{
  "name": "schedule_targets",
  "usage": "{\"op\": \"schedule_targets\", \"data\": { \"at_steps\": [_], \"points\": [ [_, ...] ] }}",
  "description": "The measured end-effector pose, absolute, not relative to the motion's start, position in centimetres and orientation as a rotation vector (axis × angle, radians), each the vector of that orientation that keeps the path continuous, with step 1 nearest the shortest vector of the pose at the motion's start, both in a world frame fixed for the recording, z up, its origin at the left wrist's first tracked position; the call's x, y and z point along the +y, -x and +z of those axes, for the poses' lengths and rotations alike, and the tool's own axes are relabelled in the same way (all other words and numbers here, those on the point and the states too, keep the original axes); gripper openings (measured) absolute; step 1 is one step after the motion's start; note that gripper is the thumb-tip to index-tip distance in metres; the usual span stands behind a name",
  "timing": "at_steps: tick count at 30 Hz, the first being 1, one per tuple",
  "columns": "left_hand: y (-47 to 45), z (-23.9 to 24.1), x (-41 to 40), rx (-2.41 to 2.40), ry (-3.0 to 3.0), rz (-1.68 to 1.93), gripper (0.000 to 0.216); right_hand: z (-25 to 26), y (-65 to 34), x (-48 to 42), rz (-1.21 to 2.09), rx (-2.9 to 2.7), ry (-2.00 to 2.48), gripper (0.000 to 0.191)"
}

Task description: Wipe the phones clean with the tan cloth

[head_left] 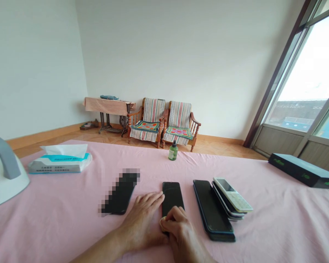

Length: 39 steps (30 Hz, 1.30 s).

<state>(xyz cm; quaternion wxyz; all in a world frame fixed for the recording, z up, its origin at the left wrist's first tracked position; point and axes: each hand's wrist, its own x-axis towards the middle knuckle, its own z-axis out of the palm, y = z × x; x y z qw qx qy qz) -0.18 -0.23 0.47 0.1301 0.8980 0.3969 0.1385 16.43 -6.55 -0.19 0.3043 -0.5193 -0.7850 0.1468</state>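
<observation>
A black smartphone (172,193) lies flat on the pink cloth, straight in front of me. My left hand (144,213) rests along its left edge, fingers stretched out flat and the tips touching its side. Over the phone's lower part is my right hand (179,226), closed with the fingers pinched around a small cream-coloured pad (163,223), mostly hidden by the fingers. To the left lies another dark phone (123,195), partly pixelated. On the right, a pile of dark phones (212,204) sits beside a stack topped by a white keypad phone (233,193).
A green bottle (173,151) stands beyond the phones. At the left are a tissue pack (59,162) and a white appliance with a grey handle (5,164). A black box (304,171) lies at the right edge. Two wooden armchairs (153,109) stand against the wall.
</observation>
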Motion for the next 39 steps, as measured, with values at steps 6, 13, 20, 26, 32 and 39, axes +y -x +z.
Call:
{"op": "schedule_targets", "data": {
  "at_steps": [6,13,20,26,32,39],
  "points": [
    [0.2,0.8,-0.3,1.164,-2.598,0.389,0.097,0.2,-17.9,-6.4,0.453,-2.101,1.320,0.037],
    [0.2,1.5,-0.6,1.162,-2.566,0.318,0.105,0.0,-20.0,-6.7,0.522,-2.112,1.334,0.041],
    [0.1,1.2,-0.4,1.146,-2.588,0.325,0.102,0.1,-19.8,-6.6,0.629,-2.106,1.157,0.041],
    [0.3,1.1,-0.2,1.110,-2.583,0.329,0.102,0.5,-20.4,-6.8,0.592,-2.096,1.260,0.040],
    [0.3,0.5,0.2,1.091,-2.608,0.392,0.101,0.7,-18.9,-6.8,0.555,-2.152,1.179,0.041],
    [0.7,0.9,0.1,1.062,-2.616,0.326,0.101,0.5,-20.2,-7.1,0.566,-2.132,1.230,0.039]
  ]
}}
